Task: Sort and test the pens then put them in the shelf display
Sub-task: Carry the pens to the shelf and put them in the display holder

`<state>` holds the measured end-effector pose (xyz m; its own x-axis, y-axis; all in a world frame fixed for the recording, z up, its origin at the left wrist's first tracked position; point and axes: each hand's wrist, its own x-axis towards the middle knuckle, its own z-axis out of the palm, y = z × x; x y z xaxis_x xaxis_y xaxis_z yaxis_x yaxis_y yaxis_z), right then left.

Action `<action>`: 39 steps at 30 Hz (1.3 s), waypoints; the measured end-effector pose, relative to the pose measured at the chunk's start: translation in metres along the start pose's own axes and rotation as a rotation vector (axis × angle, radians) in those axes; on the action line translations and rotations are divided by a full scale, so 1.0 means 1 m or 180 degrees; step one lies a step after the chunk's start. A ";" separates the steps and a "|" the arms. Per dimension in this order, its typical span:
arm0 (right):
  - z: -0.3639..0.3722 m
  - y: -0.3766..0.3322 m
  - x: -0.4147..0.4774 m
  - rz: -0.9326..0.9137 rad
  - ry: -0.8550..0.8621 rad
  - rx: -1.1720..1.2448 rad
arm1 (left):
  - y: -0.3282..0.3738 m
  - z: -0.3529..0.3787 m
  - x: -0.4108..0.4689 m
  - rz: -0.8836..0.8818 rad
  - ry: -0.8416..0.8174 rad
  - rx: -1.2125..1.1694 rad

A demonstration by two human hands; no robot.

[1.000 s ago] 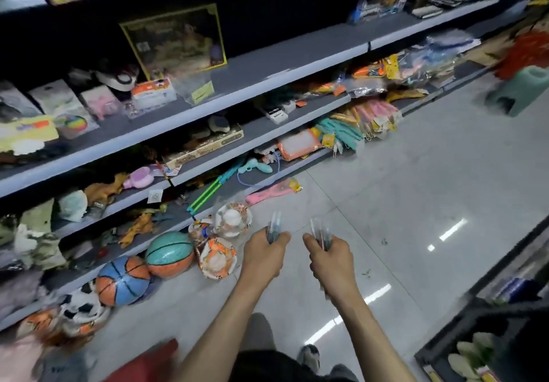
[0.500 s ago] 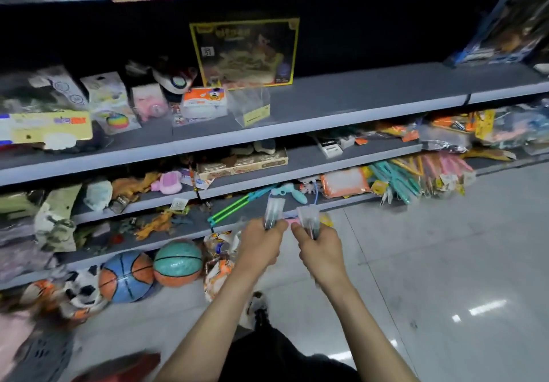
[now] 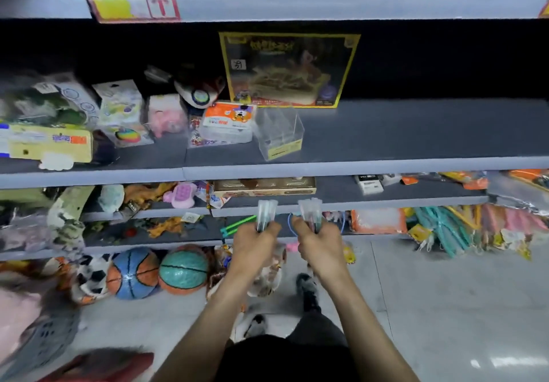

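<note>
Head view looks down on two bare forearms stretched toward grey store shelving. The left hand [image 3: 255,240] has its fingers curled tight round a left bundle of pens [image 3: 266,214], whose clear ends stick up above the knuckles. The right hand [image 3: 319,240] grips a right bundle of pens [image 3: 310,212] the same way, upright and just beside the first. Both hands are close together but apart, held in front of the lower shelf edge [image 3: 386,202]. Motion blur hides how many pens each bundle has.

Above them, on the middle shelf [image 3: 386,163], a clear display box [image 3: 279,132] stands near the front rim, with a yellow label along its lower front edge (its print is unreadable). Just left of it lies an orange-and-white pack [image 3: 230,120], and behind it a yellow-bordered box [image 3: 289,70] stands upright against the dark back panel. Further left sit assorted packaged toys, among them a pink plush [image 3: 166,119].

On the floor [image 3: 445,292], under the lowest shelf at the left, a blue-and-orange ball [image 3: 132,273] touches a teal-and-orange ball [image 3: 184,269]. The person's shoes [image 3: 307,288] show on the floor below the hands.
</note>
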<state>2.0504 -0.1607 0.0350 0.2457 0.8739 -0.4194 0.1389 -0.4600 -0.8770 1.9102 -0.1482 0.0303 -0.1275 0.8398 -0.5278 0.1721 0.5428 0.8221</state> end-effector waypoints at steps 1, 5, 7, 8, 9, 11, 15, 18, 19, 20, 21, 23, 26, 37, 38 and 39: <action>-0.002 -0.007 0.013 0.0041 -0.0087 0.0009 | 0.007 0.004 0.007 -0.0033 0.0052 -0.0031; -0.009 -0.038 0.065 0.0269 -0.0459 0.0286 | 0.030 0.023 0.036 -0.0210 0.0371 -0.0101; -0.011 -0.053 0.089 0.0447 -0.0645 0.0562 | 0.044 0.030 0.051 -0.0240 0.0572 -0.0318; -0.012 -0.060 0.101 0.0504 -0.0704 0.0682 | 0.052 0.033 0.059 -0.0248 0.0658 -0.0521; -0.012 -0.065 0.113 0.0557 -0.0767 0.0819 | 0.059 0.035 0.069 -0.0252 0.0697 -0.0752; -0.012 -0.074 0.137 0.0664 -0.0896 0.1075 | 0.074 0.039 0.087 -0.0195 0.0729 -0.1199; -0.007 -0.097 0.176 0.0820 -0.0995 0.1741 | 0.103 0.037 0.124 -0.0002 0.0967 -0.1958; 0.000 -0.113 0.199 0.0922 -0.1093 0.2049 | 0.117 0.035 0.148 0.0092 0.1114 -0.2512; 0.002 -0.117 0.206 0.0929 -0.1124 0.2104 | 0.120 0.034 0.155 0.0156 0.1137 -0.2660; 0.005 -0.120 0.211 0.0915 -0.1136 0.2155 | 0.124 0.033 0.160 0.0219 0.1157 -0.2799; 0.008 -0.124 0.216 0.0884 -0.1132 0.2197 | 0.127 0.032 0.166 0.0257 0.1183 -0.2930; 0.013 -0.128 0.225 0.0794 -0.1100 0.2203 | 0.129 0.032 0.178 0.0276 0.1231 -0.3180; 0.021 -0.129 0.237 0.0668 -0.1098 0.2204 | 0.131 0.031 0.193 0.0428 0.1339 -0.3428; 0.049 -0.165 0.289 0.0104 -0.0875 0.2459 | 0.155 0.027 0.242 0.1097 0.1473 -0.3754; 0.054 -0.167 0.293 0.0058 -0.0802 0.2443 | 0.159 0.025 0.246 0.1149 0.1519 -0.3769; 0.059 -0.170 0.297 0.0027 -0.0739 0.2423 | 0.164 0.023 0.250 0.1169 0.1590 -0.3773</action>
<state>2.0428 0.1860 0.0458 0.0259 0.9198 -0.3916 -0.5765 -0.3063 -0.7575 1.9294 0.1507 0.0282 -0.6418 0.7003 -0.3126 -0.6405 -0.2653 0.7207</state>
